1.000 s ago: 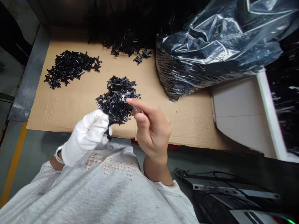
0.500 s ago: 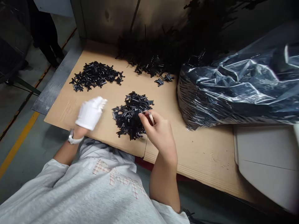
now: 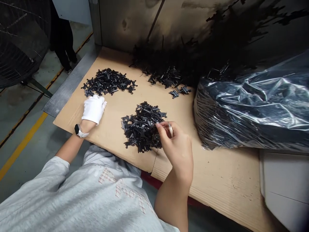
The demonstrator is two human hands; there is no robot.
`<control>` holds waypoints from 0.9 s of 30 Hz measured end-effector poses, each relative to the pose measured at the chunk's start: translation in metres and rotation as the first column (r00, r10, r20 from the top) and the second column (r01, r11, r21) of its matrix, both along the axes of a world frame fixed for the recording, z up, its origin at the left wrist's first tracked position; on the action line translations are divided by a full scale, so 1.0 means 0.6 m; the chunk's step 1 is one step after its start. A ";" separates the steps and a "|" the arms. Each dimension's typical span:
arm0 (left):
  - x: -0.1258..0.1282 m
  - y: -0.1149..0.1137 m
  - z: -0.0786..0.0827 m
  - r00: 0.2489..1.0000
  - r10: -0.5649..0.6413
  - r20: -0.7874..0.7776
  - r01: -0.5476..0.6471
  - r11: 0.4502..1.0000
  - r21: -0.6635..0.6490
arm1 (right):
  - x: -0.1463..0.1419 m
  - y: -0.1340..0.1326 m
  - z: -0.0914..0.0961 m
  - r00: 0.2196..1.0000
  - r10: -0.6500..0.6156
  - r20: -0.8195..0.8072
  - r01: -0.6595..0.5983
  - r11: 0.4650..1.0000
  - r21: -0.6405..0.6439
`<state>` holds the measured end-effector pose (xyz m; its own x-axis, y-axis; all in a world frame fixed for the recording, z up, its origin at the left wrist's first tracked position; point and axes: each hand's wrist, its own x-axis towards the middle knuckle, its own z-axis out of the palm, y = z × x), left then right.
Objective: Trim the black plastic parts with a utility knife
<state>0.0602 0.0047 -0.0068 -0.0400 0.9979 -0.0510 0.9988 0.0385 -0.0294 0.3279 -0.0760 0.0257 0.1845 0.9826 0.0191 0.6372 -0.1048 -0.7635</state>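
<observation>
My left hand [image 3: 94, 109], in a white glove with a watch at the wrist, rests at the near edge of the far left pile of small black plastic parts [image 3: 108, 80]. Its fingers curl down, and whatever is under them is hidden. My bare right hand [image 3: 177, 141] is at the right side of the nearer pile of black parts [image 3: 143, 129]. Thumb and forefinger are pinched together at the pile's edge. A thin pale stick-like thing [image 3: 171, 129] shows within the curled fingers; its kind is not clear.
Cardboard [image 3: 116, 125] covers the bench. More black parts [image 3: 169, 77] lie scattered at the back. A big clear plastic bag of dark contents [image 3: 253, 109] takes up the right side. A fan [image 3: 21, 42] and a person's dark-clothed legs [image 3: 63, 42] are at the left.
My left hand has moved away from me to the edge of the far left pile. My right hand stays by the nearer pile, still pinched. The whole view has shifted slightly.
</observation>
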 end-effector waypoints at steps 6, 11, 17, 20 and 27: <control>-0.017 0.035 0.016 1.000 0.007 -0.023 -0.007 1.000 -0.011 | 0.006 -0.011 0.010 1.000 -0.016 -0.009 0.016 0.998 0.062; -0.033 0.044 0.025 0.999 -0.046 0.009 0.046 0.997 -0.057 | 0.013 -0.020 0.005 1.000 -0.021 -0.018 0.023 0.995 0.100; -0.047 0.004 0.042 0.989 -0.052 0.141 0.077 0.980 -0.186 | 0.019 -0.026 0.005 0.999 -0.025 -0.027 0.028 0.991 0.133; -0.052 -0.006 0.045 0.977 0.043 0.211 0.004 0.976 -0.219 | 0.018 -0.031 0.009 0.999 -0.017 -0.030 0.022 0.986 0.166; -0.011 -0.039 0.058 0.729 0.108 0.676 0.074 0.969 -0.235 | -0.019 -0.056 0.024 0.981 0.114 -0.157 -0.082 0.977 0.197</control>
